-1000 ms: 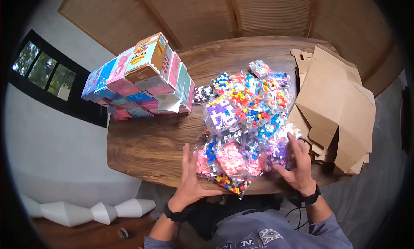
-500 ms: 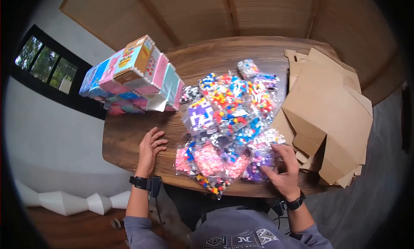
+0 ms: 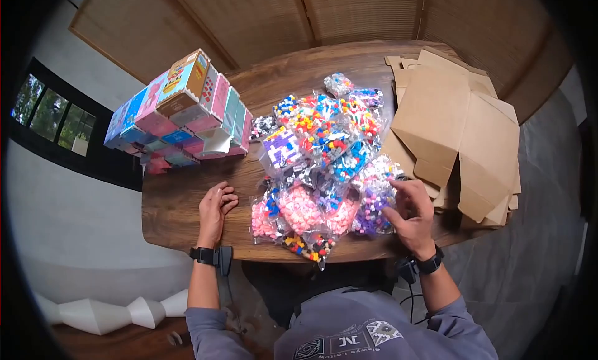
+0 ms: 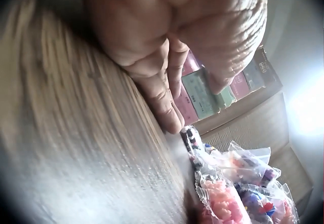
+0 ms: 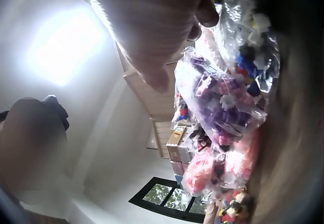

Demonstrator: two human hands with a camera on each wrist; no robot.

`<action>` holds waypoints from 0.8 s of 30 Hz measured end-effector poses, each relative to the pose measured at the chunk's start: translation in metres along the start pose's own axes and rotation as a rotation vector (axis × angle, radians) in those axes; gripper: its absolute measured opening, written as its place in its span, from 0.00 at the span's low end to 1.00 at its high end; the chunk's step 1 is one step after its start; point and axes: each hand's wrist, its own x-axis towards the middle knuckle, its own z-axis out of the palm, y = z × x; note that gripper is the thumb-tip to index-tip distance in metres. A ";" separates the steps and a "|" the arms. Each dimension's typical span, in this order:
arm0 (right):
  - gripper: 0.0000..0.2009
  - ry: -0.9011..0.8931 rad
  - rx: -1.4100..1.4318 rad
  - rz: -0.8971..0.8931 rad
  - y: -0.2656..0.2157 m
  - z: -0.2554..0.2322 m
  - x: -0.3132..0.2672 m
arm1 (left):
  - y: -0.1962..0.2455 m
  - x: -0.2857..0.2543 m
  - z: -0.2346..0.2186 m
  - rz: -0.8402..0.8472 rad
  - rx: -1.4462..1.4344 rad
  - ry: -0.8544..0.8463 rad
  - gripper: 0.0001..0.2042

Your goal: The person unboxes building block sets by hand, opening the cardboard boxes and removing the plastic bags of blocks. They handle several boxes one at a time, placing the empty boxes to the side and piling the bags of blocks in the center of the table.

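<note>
A large pile of clear plastic bags filled with small colourful building bricks (image 3: 330,142) covers the middle of the table. My left hand (image 3: 216,210) rests on the wood left of the pile, fingers loosely bent and holding nothing. In the left wrist view, a bag of pink bricks (image 4: 223,203) lies beyond its fingertips. At the pile's right front edge is my right hand (image 3: 414,213), thumb and fingers spread beside a bag of purple and pink bricks (image 3: 372,213). The right wrist view shows that purple bag (image 5: 223,102) close under the fingers, outside their grasp.
Colourful printed boxes (image 3: 180,117) are stacked at the table's left back. Flattened brown cardboard (image 3: 436,111) lies piled along the right side. A folding screen (image 3: 361,14) stands behind the wooden table (image 3: 174,204).
My left hand has gone from the pile's left front edge to the bare wood farther left. The right hand stays by the purple bag. The head view has shifted slightly.
</note>
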 end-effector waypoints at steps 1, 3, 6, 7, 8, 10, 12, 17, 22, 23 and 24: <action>0.24 -0.003 -0.011 -0.016 0.000 0.003 -0.001 | -0.002 -0.001 -0.002 0.015 0.004 0.000 0.17; 0.23 0.007 -0.039 -0.044 -0.001 0.005 -0.002 | -0.003 -0.002 -0.004 0.037 -0.006 -0.010 0.17; 0.22 -0.007 -0.045 -0.019 -0.004 0.006 -0.002 | -0.009 -0.002 -0.008 0.055 -0.045 -0.021 0.16; 0.21 0.007 -0.044 -0.017 -0.006 0.006 0.000 | -0.010 -0.002 -0.010 0.065 -0.060 -0.016 0.16; 0.21 0.018 -0.038 -0.004 -0.005 0.007 -0.001 | -0.010 -0.002 -0.010 0.069 -0.048 -0.007 0.16; 0.21 0.038 -0.026 0.018 -0.001 0.006 -0.002 | -0.010 -0.003 -0.008 0.077 -0.027 0.014 0.15; 0.20 0.036 -0.037 0.037 -0.002 0.006 -0.002 | -0.011 -0.004 -0.008 0.093 -0.025 0.033 0.14; 0.20 0.012 -0.076 0.054 -0.008 0.005 -0.002 | -0.013 -0.006 -0.007 0.110 0.048 0.092 0.13; 0.20 0.020 -0.113 -0.018 -0.010 0.006 0.002 | -0.014 -0.004 -0.011 0.114 0.100 0.092 0.12; 0.20 0.011 -0.123 -0.011 -0.008 0.006 0.002 | -0.014 -0.006 -0.011 0.112 0.111 0.097 0.12; 0.20 0.014 -0.123 -0.016 -0.008 0.006 0.002 | -0.014 -0.006 -0.011 0.114 0.107 0.093 0.12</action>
